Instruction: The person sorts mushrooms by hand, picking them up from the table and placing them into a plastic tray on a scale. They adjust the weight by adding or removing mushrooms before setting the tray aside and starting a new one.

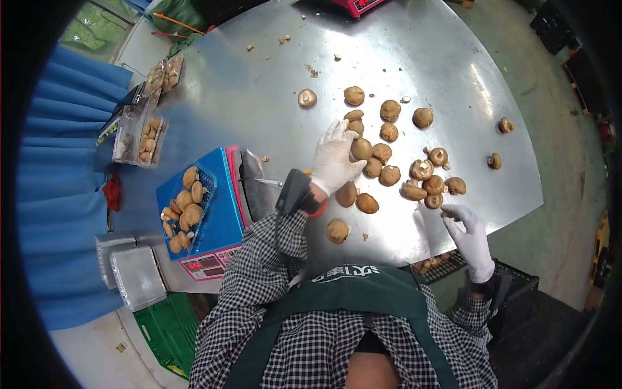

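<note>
My left hand [334,159], in a white glove, reaches over the metal table with its fingers stretched out. A brown mushroom [361,149] lies between its fingertips and thumb, at the edge of a loose group. My right hand [466,238], also gloved, is at the table's near edge. Its thumb and forefinger come together around something small and dark that I cannot make out. Just beyond its fingertips lies a mushroom [433,201] in a cluster with several others. A single mushroom [337,231] rests nearer my body.
A clear tray of mushrooms [202,206] sits on a blue scale [222,174] at the left. Beside it are scissors [269,182]. Packed trays [150,139] stand farther left, empty trays [137,277] below. A black crate [440,268] is under the near edge.
</note>
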`<action>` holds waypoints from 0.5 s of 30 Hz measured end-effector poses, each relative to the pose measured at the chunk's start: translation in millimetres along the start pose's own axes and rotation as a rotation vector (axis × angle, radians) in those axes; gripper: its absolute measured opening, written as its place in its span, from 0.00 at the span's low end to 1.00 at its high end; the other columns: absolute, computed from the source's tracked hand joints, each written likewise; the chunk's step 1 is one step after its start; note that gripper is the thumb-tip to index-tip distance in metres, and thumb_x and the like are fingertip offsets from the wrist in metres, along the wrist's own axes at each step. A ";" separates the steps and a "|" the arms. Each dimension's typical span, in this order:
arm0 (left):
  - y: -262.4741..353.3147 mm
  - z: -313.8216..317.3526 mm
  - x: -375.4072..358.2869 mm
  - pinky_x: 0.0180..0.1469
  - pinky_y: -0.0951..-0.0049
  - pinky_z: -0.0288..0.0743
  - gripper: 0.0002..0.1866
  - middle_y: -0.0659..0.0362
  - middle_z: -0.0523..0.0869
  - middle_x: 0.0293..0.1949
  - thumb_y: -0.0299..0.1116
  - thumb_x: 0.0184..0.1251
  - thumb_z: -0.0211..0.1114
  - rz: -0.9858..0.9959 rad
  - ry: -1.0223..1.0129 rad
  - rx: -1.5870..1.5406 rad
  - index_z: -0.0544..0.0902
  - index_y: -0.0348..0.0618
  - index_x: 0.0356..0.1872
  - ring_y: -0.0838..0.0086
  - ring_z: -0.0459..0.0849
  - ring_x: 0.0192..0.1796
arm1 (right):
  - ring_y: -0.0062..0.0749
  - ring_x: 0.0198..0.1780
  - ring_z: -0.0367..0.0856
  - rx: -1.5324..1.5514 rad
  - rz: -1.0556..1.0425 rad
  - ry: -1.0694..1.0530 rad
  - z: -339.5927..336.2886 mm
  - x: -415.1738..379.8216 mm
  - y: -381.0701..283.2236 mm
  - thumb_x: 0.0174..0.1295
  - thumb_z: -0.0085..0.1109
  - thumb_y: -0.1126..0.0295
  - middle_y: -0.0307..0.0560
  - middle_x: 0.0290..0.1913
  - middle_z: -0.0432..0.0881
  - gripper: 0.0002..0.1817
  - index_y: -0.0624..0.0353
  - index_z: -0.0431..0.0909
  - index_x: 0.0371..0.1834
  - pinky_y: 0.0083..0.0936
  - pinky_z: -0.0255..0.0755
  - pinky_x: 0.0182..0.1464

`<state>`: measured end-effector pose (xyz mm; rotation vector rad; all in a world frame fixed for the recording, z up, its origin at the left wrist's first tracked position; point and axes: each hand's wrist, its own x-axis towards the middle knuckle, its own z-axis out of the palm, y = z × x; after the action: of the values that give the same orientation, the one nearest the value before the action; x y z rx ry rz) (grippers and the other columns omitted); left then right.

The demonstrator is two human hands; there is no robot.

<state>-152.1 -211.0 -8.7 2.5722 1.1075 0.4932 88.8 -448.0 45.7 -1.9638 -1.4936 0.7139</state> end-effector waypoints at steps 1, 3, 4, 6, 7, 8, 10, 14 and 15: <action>8.2 -10.0 -1.1 0.63 0.59 0.69 0.28 0.47 0.78 0.58 0.39 0.49 0.74 0.039 0.082 -0.133 0.77 0.45 0.53 0.52 0.75 0.61 | 0.34 0.45 0.84 0.112 -0.014 -0.013 4.4 13.3 -4.7 0.59 0.63 0.70 0.48 0.44 0.84 0.21 0.57 0.77 0.57 0.29 0.76 0.49; 33.3 -33.2 -4.1 0.53 0.61 0.75 0.26 0.51 0.82 0.48 0.36 0.48 0.75 -0.034 0.001 -0.245 0.77 0.44 0.50 0.54 0.81 0.49 | 0.28 0.46 0.81 0.332 0.008 -0.013 16.8 38.5 -28.3 0.59 0.62 0.71 0.46 0.47 0.83 0.24 0.58 0.74 0.61 0.26 0.75 0.50; 48.3 -46.5 -3.9 0.51 0.62 0.75 0.27 0.53 0.82 0.44 0.37 0.47 0.75 0.024 -0.010 -0.263 0.77 0.45 0.50 0.56 0.82 0.46 | 0.25 0.46 0.79 0.437 0.043 -0.001 23.0 50.9 -44.8 0.60 0.61 0.71 0.45 0.48 0.82 0.26 0.59 0.72 0.63 0.24 0.74 0.50; 63.4 -57.1 -5.5 0.48 0.62 0.75 0.30 0.54 0.81 0.40 0.39 0.45 0.77 0.133 -0.003 -0.271 0.77 0.46 0.52 0.58 0.82 0.42 | 0.22 0.44 0.78 0.629 0.064 -0.100 39.0 75.2 -54.7 0.61 0.59 0.69 0.44 0.49 0.80 0.26 0.60 0.71 0.65 0.20 0.73 0.48; 67.7 -58.4 -6.5 0.48 0.62 0.75 0.30 0.54 0.81 0.40 0.39 0.45 0.77 0.130 -0.006 -0.272 0.77 0.46 0.52 0.58 0.82 0.42 | 0.21 0.42 0.78 0.676 0.053 -0.135 41.5 84.0 -61.6 0.63 0.59 0.68 0.44 0.48 0.80 0.26 0.61 0.70 0.65 0.19 0.73 0.47; 71.7 -59.5 -7.5 0.47 0.63 0.75 0.32 0.54 0.81 0.42 0.40 0.45 0.78 0.141 0.028 -0.310 0.77 0.45 0.54 0.59 0.82 0.43 | 0.21 0.42 0.78 0.678 0.054 -0.142 42.1 88.7 -59.1 0.63 0.59 0.68 0.44 0.48 0.80 0.26 0.61 0.70 0.65 0.19 0.73 0.47; 77.9 -73.0 -9.8 0.51 0.66 0.76 0.37 0.56 0.80 0.47 0.41 0.47 0.79 0.044 -0.067 -0.394 0.75 0.44 0.60 0.65 0.83 0.48 | 0.21 0.39 0.77 1.147 0.229 -0.360 47.7 97.3 -52.0 0.69 0.56 0.63 0.45 0.47 0.80 0.24 0.66 0.70 0.63 0.19 0.73 0.43; 69.0 -70.7 -20.4 0.58 0.68 0.74 0.37 0.56 0.78 0.51 0.40 0.51 0.77 -0.044 -0.080 -0.726 0.73 0.44 0.63 0.70 0.81 0.53 | 0.24 0.36 0.77 1.646 0.033 -0.459 69.8 98.4 -37.8 0.72 0.51 0.55 0.46 0.46 0.81 0.25 0.67 0.72 0.59 0.19 0.72 0.40; 66.8 -70.7 -21.6 0.60 0.68 0.73 0.36 0.56 0.77 0.52 0.39 0.53 0.76 -0.064 -0.087 -0.727 0.72 0.44 0.64 0.71 0.80 0.54 | 0.24 0.36 0.77 1.642 0.036 -0.460 70.8 97.4 -37.2 0.72 0.51 0.55 0.46 0.46 0.81 0.25 0.67 0.72 0.59 0.19 0.72 0.40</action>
<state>-153.2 -261.6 77.1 1.8978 0.7820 0.6213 36.9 -337.2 15.4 -0.5385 -0.5083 1.6998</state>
